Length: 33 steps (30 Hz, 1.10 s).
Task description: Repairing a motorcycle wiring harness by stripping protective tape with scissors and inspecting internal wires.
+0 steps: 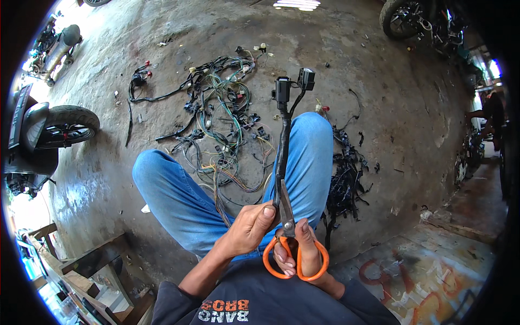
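The black-taped wiring harness branch (284,141) stands upright between the person's knees, topped by two black connectors (282,89). The left hand (250,226) pinches its lower end; the right hand (309,252) grips the orange-handled scissors (288,225), blades along the wrap, though whether they straddle it is unclear. The step appears to be slitting tape; the next move calls for a shallow cut sparing the wires. Beyond lie tangled wires (238,122) and black tape scraps (346,179).
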### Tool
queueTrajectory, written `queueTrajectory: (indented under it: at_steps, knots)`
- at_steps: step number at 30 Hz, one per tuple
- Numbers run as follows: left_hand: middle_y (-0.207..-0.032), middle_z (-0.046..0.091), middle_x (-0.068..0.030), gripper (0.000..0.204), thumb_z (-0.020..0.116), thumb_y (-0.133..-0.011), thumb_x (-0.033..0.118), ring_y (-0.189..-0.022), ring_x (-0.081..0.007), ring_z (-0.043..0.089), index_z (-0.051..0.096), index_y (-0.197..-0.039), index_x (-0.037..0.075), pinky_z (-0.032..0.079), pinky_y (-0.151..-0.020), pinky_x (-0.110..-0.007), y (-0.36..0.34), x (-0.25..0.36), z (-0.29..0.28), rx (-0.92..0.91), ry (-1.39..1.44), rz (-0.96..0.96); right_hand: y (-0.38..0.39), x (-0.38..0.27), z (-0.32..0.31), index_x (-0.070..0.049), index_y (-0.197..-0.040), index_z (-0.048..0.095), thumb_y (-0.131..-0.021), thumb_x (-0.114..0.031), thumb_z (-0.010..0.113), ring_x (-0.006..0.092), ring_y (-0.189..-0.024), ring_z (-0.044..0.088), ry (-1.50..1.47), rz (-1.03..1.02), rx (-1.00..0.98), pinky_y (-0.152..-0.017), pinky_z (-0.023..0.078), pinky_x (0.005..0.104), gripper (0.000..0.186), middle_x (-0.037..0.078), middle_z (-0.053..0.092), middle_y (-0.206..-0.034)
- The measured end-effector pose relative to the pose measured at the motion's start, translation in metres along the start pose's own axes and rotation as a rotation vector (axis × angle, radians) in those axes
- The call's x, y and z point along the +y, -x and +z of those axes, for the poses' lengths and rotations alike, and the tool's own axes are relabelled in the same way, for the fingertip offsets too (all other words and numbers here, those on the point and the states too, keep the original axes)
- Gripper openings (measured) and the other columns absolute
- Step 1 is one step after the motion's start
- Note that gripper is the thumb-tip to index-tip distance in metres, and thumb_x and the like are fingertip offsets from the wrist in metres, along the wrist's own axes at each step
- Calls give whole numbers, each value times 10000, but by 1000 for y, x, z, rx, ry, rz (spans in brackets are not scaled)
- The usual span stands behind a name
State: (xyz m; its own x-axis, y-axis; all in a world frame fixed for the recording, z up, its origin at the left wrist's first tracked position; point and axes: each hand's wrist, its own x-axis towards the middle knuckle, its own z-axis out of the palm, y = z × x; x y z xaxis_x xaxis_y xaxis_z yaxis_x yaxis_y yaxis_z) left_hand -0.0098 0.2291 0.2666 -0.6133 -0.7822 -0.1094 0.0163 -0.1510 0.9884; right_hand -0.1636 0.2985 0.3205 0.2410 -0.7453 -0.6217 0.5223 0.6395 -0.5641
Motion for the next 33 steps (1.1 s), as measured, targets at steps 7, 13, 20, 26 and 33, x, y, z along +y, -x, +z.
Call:
queueTrajectory:
  at_steps: [7, 13, 20, 26, 33]
  knots:
    - [-654, 442, -111, 515, 325, -1089, 409, -582, -293, 445, 465, -798, 8, 386, -584, -404, 1, 9, -32, -183, -172, 34, 7, -43, -26, -59, -681, 515, -963, -718, 358, 92, -336, 383, 122, 254, -146, -326, 333, 236, 734, 0, 403, -480]
    - [-659, 411, -175, 509, 336, -1086, 408, -625, -397, 461, 435, -809, -7, 383, -611, -465, 1, 19, -53, -404, -293, -12, 11, -75, -45, -51, -621, 490, -909, -798, 343, 68, -319, 368, 177, 463, -274, -307, 310, 220, 814, -18, 382, -456]
    - [-651, 422, -123, 505, 348, -1088, 399, -589, -312, 453, 448, -792, 4, 390, -594, -414, 5, 14, -45, -356, -156, 52, 16, -65, -49, -33, -665, 516, -902, -780, 385, 65, -353, 395, 301, 293, -242, -329, 336, 224, 794, -19, 405, -484]
    - [-608, 431, 27, 584, 350, -1063, 518, -523, -72, 350, 538, -837, 13, 279, -488, -253, 5, -10, 8, 91, 111, 42, 5, -7, -30, -1, -761, 543, -878, -717, 554, 86, -467, 433, 92, 8, -167, -421, 363, 230, 725, 13, 456, -578]
    - [-693, 450, -31, 499, 349, -1092, 399, -622, -126, 411, 537, -869, -6, 348, -563, -296, -1, -16, 25, 230, 123, -28, -8, 14, -11, -11, -717, 547, -810, -835, 482, 101, -429, 460, 208, -142, 30, -411, 397, 241, 831, 16, 458, -524]
